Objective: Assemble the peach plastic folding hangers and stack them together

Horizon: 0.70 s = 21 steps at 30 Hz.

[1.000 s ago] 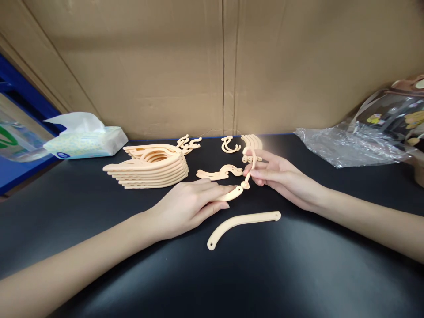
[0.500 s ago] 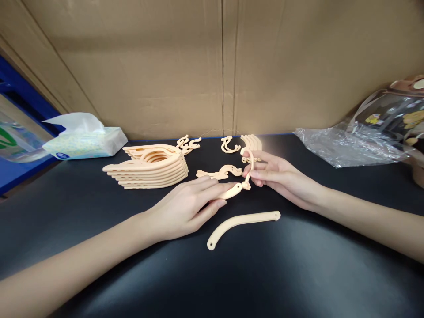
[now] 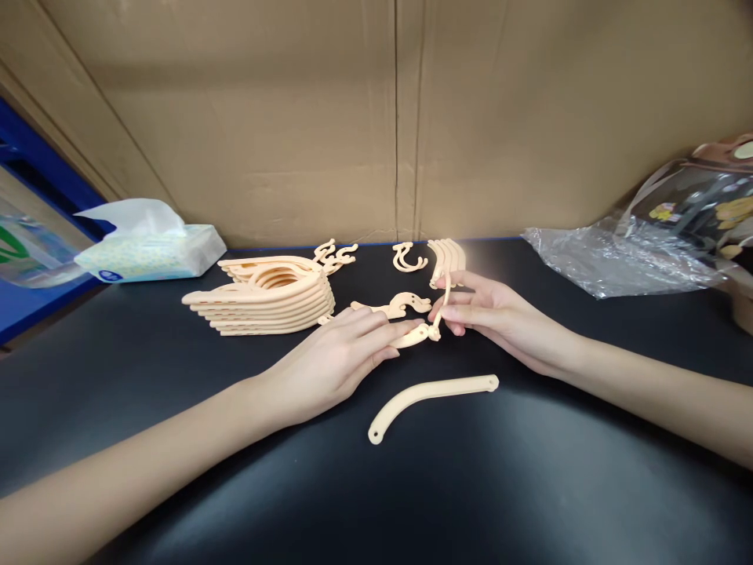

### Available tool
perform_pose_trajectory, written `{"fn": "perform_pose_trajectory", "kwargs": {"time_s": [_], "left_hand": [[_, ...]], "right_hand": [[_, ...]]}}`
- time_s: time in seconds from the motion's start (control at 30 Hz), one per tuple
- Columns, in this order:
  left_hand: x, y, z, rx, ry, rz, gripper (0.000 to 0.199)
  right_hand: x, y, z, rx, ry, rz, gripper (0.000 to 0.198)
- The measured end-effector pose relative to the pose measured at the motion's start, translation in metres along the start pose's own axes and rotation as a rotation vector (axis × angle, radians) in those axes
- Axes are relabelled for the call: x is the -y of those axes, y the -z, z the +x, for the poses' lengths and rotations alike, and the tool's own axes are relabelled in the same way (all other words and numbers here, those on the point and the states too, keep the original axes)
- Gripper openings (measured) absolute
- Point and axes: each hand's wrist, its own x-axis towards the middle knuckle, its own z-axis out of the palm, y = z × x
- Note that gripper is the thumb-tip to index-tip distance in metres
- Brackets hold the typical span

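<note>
My left hand (image 3: 344, 357) is closed over a beige plastic hanger arm (image 3: 413, 337), most of which it hides; the end with a small hole sticks out to the right. Between the thumb and fingers of my right hand (image 3: 500, 314) is a curved beige hanger hook (image 3: 445, 298), held upright. Its lower end meets the tip of the hanger arm; whether they are joined I cannot tell. Nearer to me, a loose curved hanger arm (image 3: 432, 392) with a hole at each end lies on the black table. Behind my hands lies another hanger piece (image 3: 405, 303), partly covered.
A stack of beige hangers (image 3: 271, 302) stands left of centre. Loose hooks (image 3: 405, 257), more hooks (image 3: 335, 257) and several hanger arms (image 3: 450, 255) lie at the back. A tissue pack (image 3: 153, 251) is at left, clear plastic wrapping (image 3: 617, 259) at right, cardboard (image 3: 294, 118) behind.
My right hand has tilted the hook slightly, its lower end moving a little left and down against the hanger arm. My left hand has shifted slightly. The loose arm stays put.
</note>
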Motion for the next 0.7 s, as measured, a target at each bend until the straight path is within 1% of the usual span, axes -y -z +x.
{"fn": "perform_pose_trajectory", "kwargs": {"time_s": [0.1, 0.27, 0.37, 0.5, 0.57, 0.7], "left_hand": [[0.0, -0.001, -0.001, -0.006, 0.008, 0.013, 0.035], [0.0, 0.001, 0.0, 0.026, 0.021, 0.065, 0.036], [-0.001, 0.001, 0.002, 0.021, -0.02, 0.102, 0.035], [-0.006, -0.001, 0.002, 0.025, -0.088, 0.173, 0.033], [-0.01, -0.003, 0.002, 0.004, -0.067, 0.162, 0.032], [-0.017, -0.006, 0.0, -0.071, 0.04, 0.08, 0.029]], "right_hand": [[0.0, -0.001, 0.0, -0.029, -0.005, -0.017, 0.038], [0.002, -0.004, 0.0, -0.062, -0.016, -0.069, 0.039], [0.002, -0.007, 0.001, -0.073, -0.01, -0.102, 0.035], [0.0, -0.009, 0.001, -0.021, -0.012, -0.131, 0.03], [-0.001, -0.008, 0.001, -0.037, 0.002, -0.096, 0.031], [0.001, -0.004, 0.002, -0.096, -0.011, 0.038, 0.038]]}}
